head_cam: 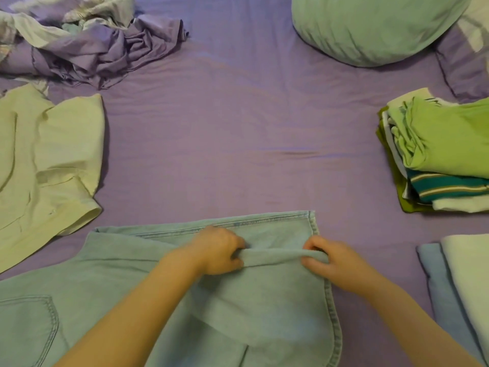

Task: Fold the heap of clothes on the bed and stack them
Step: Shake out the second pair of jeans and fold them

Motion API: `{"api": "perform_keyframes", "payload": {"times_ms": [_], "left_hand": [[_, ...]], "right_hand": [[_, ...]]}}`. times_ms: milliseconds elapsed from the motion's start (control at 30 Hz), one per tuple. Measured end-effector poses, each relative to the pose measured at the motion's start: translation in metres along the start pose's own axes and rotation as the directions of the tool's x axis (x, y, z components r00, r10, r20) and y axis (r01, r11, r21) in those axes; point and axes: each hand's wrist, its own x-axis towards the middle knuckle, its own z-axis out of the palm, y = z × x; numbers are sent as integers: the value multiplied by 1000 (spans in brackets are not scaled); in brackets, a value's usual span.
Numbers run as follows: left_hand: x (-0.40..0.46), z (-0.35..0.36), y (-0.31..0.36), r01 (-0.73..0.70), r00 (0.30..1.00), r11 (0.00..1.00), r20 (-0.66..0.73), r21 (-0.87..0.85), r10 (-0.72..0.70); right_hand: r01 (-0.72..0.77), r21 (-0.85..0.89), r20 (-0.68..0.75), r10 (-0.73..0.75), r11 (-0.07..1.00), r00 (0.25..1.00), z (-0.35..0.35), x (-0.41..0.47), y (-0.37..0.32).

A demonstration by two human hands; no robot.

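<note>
A light blue denim garment point(264, 300) lies spread across the near part of the purple bed point(238, 128), a stitched pocket showing at the lower left. My left hand point(219, 251) and my right hand point(333, 263) each grip one end of a raised fold of the denim, close together near the garment's right hem. A heap of unfolded purple and white clothes point(87, 41) sits at the far left. A stack of folded clothes point(439, 154), green on top with a striped teal piece below, stands at the right.
A pale yellow shirt point(45, 165) lies loosely spread at the left. A green pillow point(375, 25) rests at the far right. Folded blue and white fabrics point(460, 287) sit at the near right edge.
</note>
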Motion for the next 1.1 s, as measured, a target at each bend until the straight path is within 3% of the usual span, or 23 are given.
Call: {"api": "perform_keyframes", "payload": {"times_ms": [67,133,233,300,400,500,567,667,733,933,1100], "left_hand": [[0,-7,-6,61,996,998,73,-23,-59],[4,-10,-16,116,992,993,57,-38,-114],[15,-10,-31,186,983,957,35,-221,-183],[23,-9,-36,210,978,926,66,-314,-199],[35,-2,-38,224,974,944,18,-244,-226],[42,10,-35,272,935,956,-207,-109,-289],[43,26,-28,312,854,950,-433,-19,-289],[42,61,-6,286,706,954,-655,-86,-270],[34,81,18,252,689,965,-686,-75,-234],[4,125,83,144,864,981,-467,-130,-189],[-7,123,99,176,898,976,-385,-130,-213]], "right_hand": [[-25,163,-105,43,986,994,-8,6,-4],[-29,206,-209,73,978,975,-13,17,-8],[-93,249,-147,132,964,980,-18,34,-12],[-149,142,-55,158,979,986,-19,42,-13],[-166,-128,-156,146,978,977,-15,57,-12],[-189,-347,-285,89,919,955,-4,67,-12],[-210,-478,-327,49,853,944,6,69,-4],[-281,-243,-433,156,928,888,21,60,10],[-308,-109,-452,229,945,862,31,49,16],[-299,44,-418,289,953,861,63,1,15],[-318,339,-356,433,886,828,86,-49,3]]}}
